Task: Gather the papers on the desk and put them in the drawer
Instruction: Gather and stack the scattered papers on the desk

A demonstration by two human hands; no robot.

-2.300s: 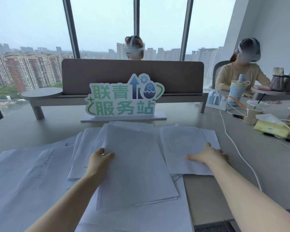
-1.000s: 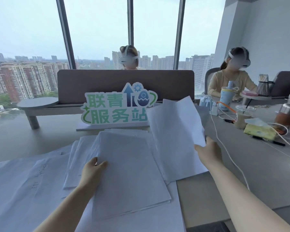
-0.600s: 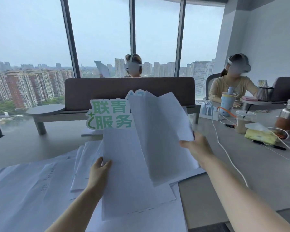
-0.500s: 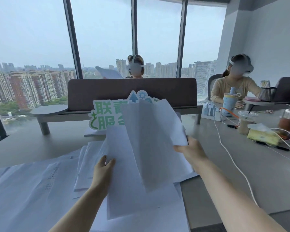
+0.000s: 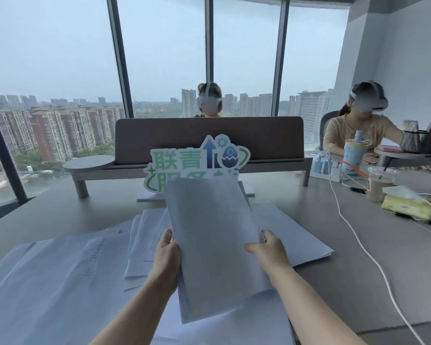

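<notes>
A stack of white papers [image 5: 214, 240] is lifted and tilted up in front of me. My left hand [image 5: 167, 257] grips its left edge and my right hand [image 5: 269, 250] grips its right edge, thumb on top. More loose sheets [image 5: 47, 282] lie spread over the grey desk [image 5: 358, 282] to the left. A few sheets [image 5: 291, 230] lie flat behind my right hand. No drawer is in view.
A green and blue sign [image 5: 197, 163] stands behind the papers, before a brown divider [image 5: 209, 138]. A white cable [image 5: 363, 247] runs down the desk at right. Cups, a tissue pack [image 5: 406, 206] and bottles stand far right. Two people sit across.
My right hand lifted sheets from the right pile and swung them left onto the stack that my left hand holds. Both hands now hold one stack, raised off the desk.
</notes>
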